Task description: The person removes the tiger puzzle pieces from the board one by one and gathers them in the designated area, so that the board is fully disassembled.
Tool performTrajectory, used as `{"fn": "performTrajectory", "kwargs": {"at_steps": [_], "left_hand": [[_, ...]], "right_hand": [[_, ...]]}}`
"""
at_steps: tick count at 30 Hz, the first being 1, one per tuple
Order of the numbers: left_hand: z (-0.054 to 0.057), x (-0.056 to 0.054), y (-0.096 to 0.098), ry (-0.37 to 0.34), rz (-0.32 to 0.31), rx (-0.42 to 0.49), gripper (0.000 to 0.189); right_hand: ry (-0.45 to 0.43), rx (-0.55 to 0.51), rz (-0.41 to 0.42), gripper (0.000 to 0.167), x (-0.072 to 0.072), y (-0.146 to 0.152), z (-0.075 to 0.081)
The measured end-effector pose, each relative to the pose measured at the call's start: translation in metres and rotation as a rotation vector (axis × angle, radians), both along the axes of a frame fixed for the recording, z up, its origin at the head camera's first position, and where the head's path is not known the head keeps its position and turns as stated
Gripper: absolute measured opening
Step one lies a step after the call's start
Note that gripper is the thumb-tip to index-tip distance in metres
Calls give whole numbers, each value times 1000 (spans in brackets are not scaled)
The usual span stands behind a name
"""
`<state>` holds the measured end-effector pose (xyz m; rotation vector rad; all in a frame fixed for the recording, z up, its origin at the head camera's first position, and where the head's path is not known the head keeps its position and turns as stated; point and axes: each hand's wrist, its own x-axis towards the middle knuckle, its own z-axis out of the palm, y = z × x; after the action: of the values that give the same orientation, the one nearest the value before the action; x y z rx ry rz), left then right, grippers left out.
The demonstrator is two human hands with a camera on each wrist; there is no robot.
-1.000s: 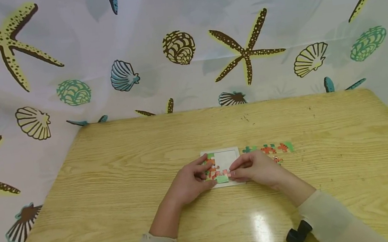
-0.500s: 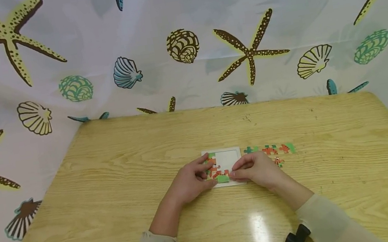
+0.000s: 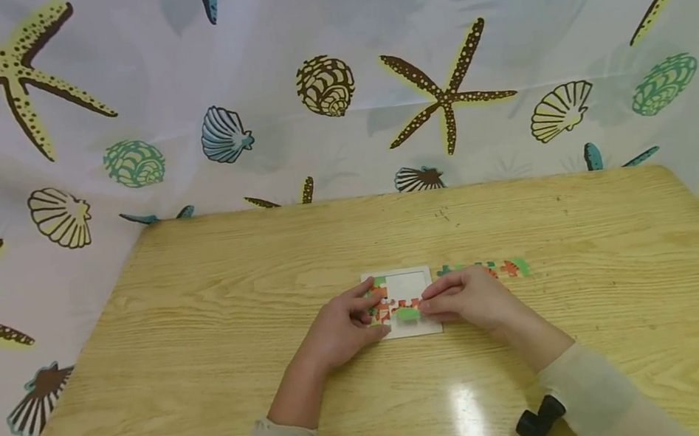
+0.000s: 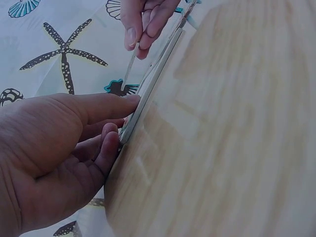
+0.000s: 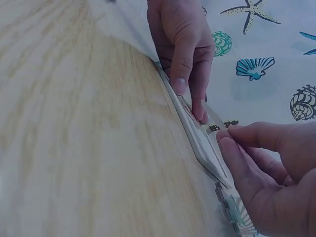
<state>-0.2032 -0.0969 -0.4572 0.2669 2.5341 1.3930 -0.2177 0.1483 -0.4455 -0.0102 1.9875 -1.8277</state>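
In the head view a small white puzzle frame (image 3: 397, 271) lies on the table, orange and green pieces (image 3: 379, 311) filling its left side. My left hand (image 3: 338, 330) holds the frame at that side, thumb at the near corner and a finger at the far one. Between thumb and fingertips my right hand (image 3: 476, 298) pinches a green and orange puzzle piece (image 3: 407, 313) over the frame's near right part. Both wrist views show this piece (image 5: 213, 116) tilted edge-on, raised above the frame. The left wrist view shows my left thumb pressed against the frame's edge (image 4: 157, 81).
Several loose puzzle pieces (image 3: 512, 267) lie just right of the frame, partly hidden by my right hand. The wooden table (image 3: 232, 287) runs back to a cloth (image 3: 288, 159) printed with shells and starfish. A black wrist mount (image 3: 539, 421) sits on each sleeve.
The right hand has raised the puzzle piece from the frame's near edge and shifted it slightly right, away from the left pieces. The left hand stays on the frame.
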Motion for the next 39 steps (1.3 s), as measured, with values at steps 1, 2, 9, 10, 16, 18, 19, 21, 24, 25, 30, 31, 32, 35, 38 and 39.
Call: {"fn": "performTrajectory", "kwargs": {"at_steps": [1,2,9,10,16,18,19,21,24,25,30,31,32,35,38,39], "left_hand": [[0,0,0,-1,1,-1,50],[0,0,0,-1,2,-1,49],[0,1,-2,-4,4,12,50],[0,1,-2,-4,3,13,50],[0,0,-4,10,-2,7,51],[-1,0,-4,14,-3,1,52],[-1,0,-4,14,-3,-1,52],[0,0,-5,12,-3,-5,52],[0,0,-5,9,1,-8,52],[-1,0,-5,8,4,-8,52],[0,0,-4,5,3,-3,50],[0,-1,-3,6,2,-2,49],[1,-1,-2,6,1,1,49],[1,-1,0,6,1,6,48],[2,-1,0,-3,3,2,48],[2,-1,0,-7,4,1,48]], "right_hand": [[1,0,6,20,0,0,1],[-2,-2,11,20,0,1,1],[15,48,61,25,-1,4,4],[12,51,66,25,-1,5,4],[-19,66,133,25,-4,14,9],[-23,69,164,24,-5,17,10],[-23,68,177,24,-6,18,11],[-23,66,196,23,-7,19,11],[-10,73,216,23,-7,20,10],[-7,76,219,23,-8,20,10],[4,102,207,23,-7,20,10],[7,106,203,23,-7,20,10],[12,108,200,23,-7,21,10],[26,100,192,24,-6,23,10],[36,85,180,25,-5,26,9],[37,80,174,25,-5,27,9]]}}
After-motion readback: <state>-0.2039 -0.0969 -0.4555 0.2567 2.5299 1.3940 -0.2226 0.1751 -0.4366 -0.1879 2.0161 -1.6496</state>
